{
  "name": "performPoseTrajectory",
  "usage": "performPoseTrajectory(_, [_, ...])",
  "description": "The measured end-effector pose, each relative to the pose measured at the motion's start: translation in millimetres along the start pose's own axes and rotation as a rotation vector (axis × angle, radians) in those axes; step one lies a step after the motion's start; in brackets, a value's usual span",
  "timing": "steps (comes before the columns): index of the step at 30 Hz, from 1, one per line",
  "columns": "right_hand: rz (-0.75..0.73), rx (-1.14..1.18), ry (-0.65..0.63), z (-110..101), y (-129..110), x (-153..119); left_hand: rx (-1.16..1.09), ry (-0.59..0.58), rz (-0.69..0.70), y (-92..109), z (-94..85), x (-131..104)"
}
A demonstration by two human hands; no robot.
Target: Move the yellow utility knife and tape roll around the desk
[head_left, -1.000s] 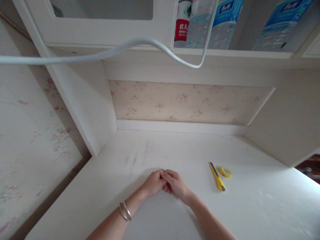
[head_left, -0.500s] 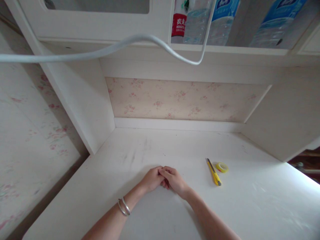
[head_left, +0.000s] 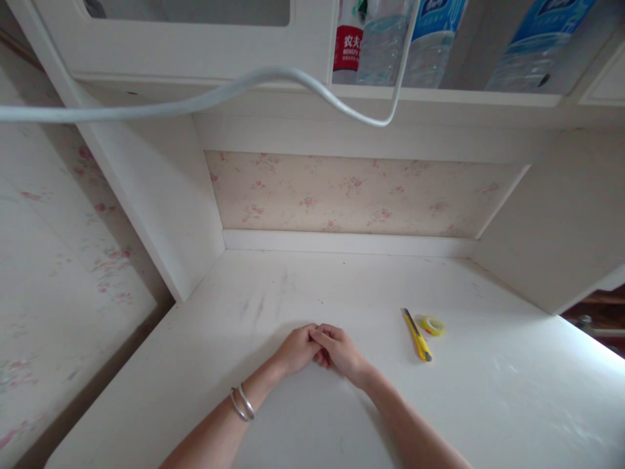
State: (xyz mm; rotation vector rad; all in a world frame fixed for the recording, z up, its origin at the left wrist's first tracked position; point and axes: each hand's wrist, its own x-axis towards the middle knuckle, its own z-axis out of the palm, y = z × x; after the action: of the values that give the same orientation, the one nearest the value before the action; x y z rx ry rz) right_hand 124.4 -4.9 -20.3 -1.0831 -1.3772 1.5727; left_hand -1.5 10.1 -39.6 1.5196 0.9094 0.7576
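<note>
My left hand (head_left: 297, 349) and my right hand (head_left: 340, 352) rest together on the white desk (head_left: 293, 426), fingers curled and clasped into each other. No object shows between them, though the inside of the clasp is hidden. Two silver bangles (head_left: 243, 402) circle my left wrist. To the right of my hands lies a yellow utility knife (head_left: 417, 335), its dark tip pointing away from me. Just beside the knife is a roll of yellow tape (head_left: 433, 326), lying flat. Neither hand touches the knife or the tape.
A white cable (head_left: 205, 101) hangs across the upper view, in front of a cabinet (head_left: 195, 55) holding several plastic bottles (head_left: 383, 49). White side panels (head_left: 161, 195) flank the desk, with floral wallpaper (head_left: 342, 195) at the back.
</note>
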Motion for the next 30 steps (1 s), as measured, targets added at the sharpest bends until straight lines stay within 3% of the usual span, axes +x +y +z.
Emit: performPoseTrajectory(30, [0.026, -0.061, 0.013, -2.1, 3.5, 0.6, -0.011, 0.014, -0.01, 6.2, 1.7, -2.3])
